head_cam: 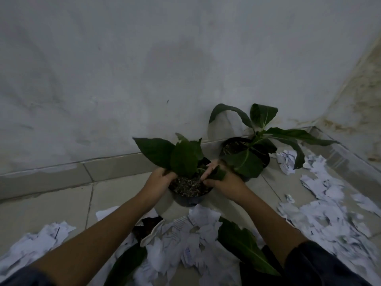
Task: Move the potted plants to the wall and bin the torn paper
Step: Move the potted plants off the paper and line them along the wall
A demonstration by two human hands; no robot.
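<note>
Our left hand (162,177) and right hand (221,180) grip an upright potted plant (190,188), leaves pointing toward the wall (144,69).

Two leafy plants in dark pots (190,195) (245,150) by the wall (144,69), torn white paper (329,213) strewn over the floor

Nothing readable here. The torn paper (198,234) on the floor carries faint printed lines, far too blurred to make out.

left hand (159,178) fingertips hidden by leaves; third plant (245,246) pot hidden; torn paper (329,219) blurred.
</note>
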